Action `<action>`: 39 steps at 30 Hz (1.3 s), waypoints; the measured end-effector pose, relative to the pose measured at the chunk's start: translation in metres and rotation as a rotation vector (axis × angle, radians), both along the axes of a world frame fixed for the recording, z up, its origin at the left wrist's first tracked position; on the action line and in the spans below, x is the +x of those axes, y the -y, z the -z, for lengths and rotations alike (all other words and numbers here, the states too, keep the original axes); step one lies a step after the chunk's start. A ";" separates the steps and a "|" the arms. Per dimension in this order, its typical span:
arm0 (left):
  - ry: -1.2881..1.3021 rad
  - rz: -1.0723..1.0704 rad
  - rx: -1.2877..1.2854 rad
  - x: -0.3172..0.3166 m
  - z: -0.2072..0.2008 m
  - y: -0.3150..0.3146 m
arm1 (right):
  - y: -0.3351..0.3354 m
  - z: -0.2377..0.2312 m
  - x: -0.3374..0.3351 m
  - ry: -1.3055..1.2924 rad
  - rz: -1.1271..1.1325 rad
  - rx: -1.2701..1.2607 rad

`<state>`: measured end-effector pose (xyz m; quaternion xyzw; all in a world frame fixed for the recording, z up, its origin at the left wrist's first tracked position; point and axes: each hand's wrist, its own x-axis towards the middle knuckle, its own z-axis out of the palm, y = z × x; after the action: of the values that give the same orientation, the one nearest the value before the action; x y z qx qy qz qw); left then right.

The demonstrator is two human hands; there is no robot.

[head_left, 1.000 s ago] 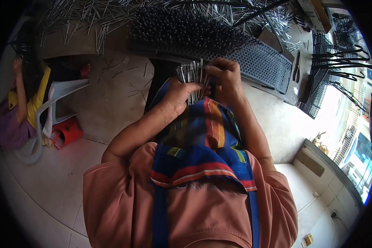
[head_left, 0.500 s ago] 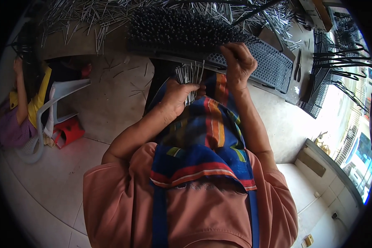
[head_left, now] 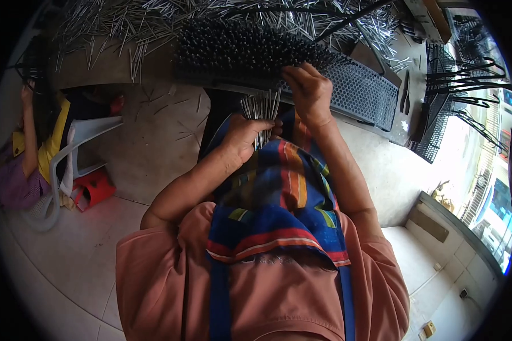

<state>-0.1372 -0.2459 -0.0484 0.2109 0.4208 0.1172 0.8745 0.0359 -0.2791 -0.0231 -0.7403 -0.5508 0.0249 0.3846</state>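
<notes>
A bundle of thin silvery metal rods stands upright above my lap, and my left hand is wrapped round its lower part. My right hand is at the front edge of a dark perforated rack, its fingers pinched together; whatever lies between them is too small to make out. Many dark-tipped rods stand packed in the holes over the rack's left and middle, while rows of bare holes show at its right.
Loose metal rods are heaped along the back of the table. Pliers lie right of the rack, near black wire racks. At far left a person sits by a pale plastic chair and a red container.
My right hand has moved left along the rack's front edge, from the bare holes toward the standing rods, still pinched. My left hand keeps the rod bundle in nearly the same place.
</notes>
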 end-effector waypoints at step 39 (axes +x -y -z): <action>-0.029 0.042 0.042 0.003 0.002 0.014 | 0.022 0.005 0.006 -0.215 0.189 0.168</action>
<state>-0.1345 -0.2594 -0.0499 0.2397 0.4262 0.1045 0.8660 0.0415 -0.3014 -0.0285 -0.7471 -0.4346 0.0217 0.5024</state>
